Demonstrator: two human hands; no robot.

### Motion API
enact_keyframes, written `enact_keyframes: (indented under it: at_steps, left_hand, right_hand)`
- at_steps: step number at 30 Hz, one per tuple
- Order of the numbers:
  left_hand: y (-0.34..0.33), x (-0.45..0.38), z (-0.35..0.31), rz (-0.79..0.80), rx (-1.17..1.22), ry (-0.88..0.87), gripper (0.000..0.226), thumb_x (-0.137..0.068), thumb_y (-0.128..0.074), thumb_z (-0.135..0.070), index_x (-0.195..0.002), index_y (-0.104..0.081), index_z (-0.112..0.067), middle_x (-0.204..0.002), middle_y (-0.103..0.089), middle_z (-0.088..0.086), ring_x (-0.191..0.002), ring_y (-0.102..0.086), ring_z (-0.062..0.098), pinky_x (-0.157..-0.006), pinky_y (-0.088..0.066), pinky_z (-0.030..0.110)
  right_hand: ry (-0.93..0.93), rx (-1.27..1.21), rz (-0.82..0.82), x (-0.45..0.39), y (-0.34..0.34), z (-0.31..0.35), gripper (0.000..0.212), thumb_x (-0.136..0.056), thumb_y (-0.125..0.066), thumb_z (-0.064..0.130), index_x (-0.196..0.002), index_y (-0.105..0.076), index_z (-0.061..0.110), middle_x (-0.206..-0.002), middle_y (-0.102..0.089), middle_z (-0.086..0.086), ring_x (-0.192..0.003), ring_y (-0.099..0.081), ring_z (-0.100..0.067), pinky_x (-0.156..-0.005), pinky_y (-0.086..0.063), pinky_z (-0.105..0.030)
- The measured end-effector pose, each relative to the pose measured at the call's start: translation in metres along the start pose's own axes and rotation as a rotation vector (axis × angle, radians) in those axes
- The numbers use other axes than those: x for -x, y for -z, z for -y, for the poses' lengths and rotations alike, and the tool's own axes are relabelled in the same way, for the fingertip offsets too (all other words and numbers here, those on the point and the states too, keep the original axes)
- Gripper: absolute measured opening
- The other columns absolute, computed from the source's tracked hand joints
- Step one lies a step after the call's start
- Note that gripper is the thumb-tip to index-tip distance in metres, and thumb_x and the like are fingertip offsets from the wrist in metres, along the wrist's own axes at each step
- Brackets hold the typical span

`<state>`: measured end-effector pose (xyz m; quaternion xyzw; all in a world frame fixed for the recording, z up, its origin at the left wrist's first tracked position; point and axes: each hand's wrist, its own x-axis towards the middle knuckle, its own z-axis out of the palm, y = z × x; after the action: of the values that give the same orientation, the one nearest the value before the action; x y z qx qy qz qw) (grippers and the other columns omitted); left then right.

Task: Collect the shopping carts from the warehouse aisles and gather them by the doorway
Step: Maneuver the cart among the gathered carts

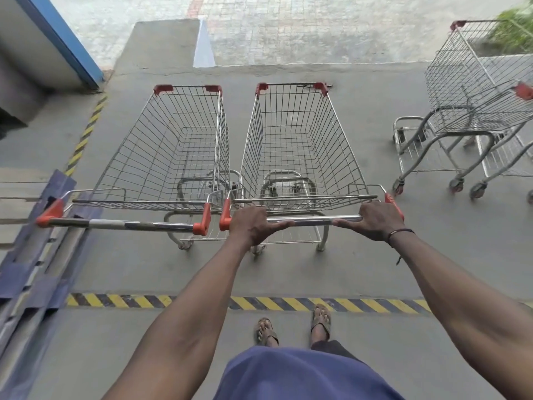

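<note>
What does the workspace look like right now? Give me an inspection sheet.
Surface: grey concrete floor, crossed by a yellow-black hazard stripe.
Job's things: held cart side by side with left cart, both empty; more carts at right.
Clutter: nothing seen.
Grippers: left hand and right hand grip the held cart's handle bar.
Cables: nothing seen.
Surroundings: blue door frame at left, paved yard ahead, blue folded shutter at left.
</note>
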<state>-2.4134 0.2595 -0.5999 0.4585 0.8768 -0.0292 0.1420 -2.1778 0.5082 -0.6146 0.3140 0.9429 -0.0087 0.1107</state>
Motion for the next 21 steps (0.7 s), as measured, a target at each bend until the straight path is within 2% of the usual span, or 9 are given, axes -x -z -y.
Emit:
enact_keyframes:
  at_steps: [4, 8, 12, 18, 21]
  left_hand:
    - [-0.003, 0.004, 0.004, -0.019, 0.030, -0.012, 0.092, -0.075, -0.031, -0.104, -0.061, -0.052, -0.015, -0.064, -0.054, 0.003, -0.060, -0.055, 0.023, -0.059, -0.040, 0.036]
    - [-0.005, 0.005, 0.006, -0.029, 0.024, -0.014, 0.101, -0.069, -0.021, -0.109, -0.061, -0.055, -0.014, -0.066, -0.057, 0.004, -0.061, -0.060, 0.025, -0.059, -0.045, 0.036]
    - [-0.005, 0.007, 0.007, -0.037, 0.023, -0.024, 0.099, -0.068, -0.020, -0.108, -0.061, -0.053, -0.015, -0.065, -0.053, 0.002, -0.061, -0.058, 0.025, -0.061, -0.042, 0.036]
    - [-0.006, 0.007, 0.007, -0.029, 0.001, -0.039, 0.103, -0.068, -0.013, -0.108, -0.064, -0.056, -0.015, -0.070, -0.058, 0.005, -0.067, -0.062, 0.028, -0.068, -0.053, 0.039]
    - [-0.007, 0.006, 0.007, -0.019, -0.002, -0.054, 0.103, -0.070, -0.012, -0.107, -0.066, -0.057, -0.014, -0.076, -0.062, 0.008, -0.072, -0.064, 0.030, -0.069, -0.053, 0.039]
  right_hand:
    - [-0.004, -0.004, 0.001, 0.005, 0.000, 0.005, 0.108, -0.061, -0.006, 0.116, -0.049, -0.052, 0.019, -0.055, -0.060, 0.002, -0.054, -0.056, -0.012, -0.129, -0.021, -0.057]
    - [-0.002, -0.009, 0.003, 0.009, -0.001, 0.006, 0.105, -0.063, -0.008, 0.116, -0.049, -0.048, 0.020, -0.053, -0.059, 0.003, -0.054, -0.057, -0.013, -0.131, -0.019, -0.058]
    - [-0.002, -0.013, 0.007, 0.011, -0.002, 0.008, 0.104, -0.064, -0.008, 0.115, -0.049, -0.049, 0.020, -0.054, -0.059, 0.003, -0.055, -0.058, -0.014, -0.130, -0.019, -0.058]
    - [0.003, -0.047, 0.029, 0.013, 0.000, 0.007, 0.107, -0.063, -0.008, 0.115, -0.050, -0.053, 0.018, -0.059, -0.060, 0.004, -0.059, -0.055, -0.010, -0.130, -0.015, -0.058]
    - [0.016, -0.089, 0.071, 0.012, -0.002, 0.003, 0.106, -0.069, -0.014, 0.113, -0.056, -0.060, 0.018, -0.064, -0.063, 0.006, -0.068, -0.061, -0.013, -0.128, -0.015, -0.059]
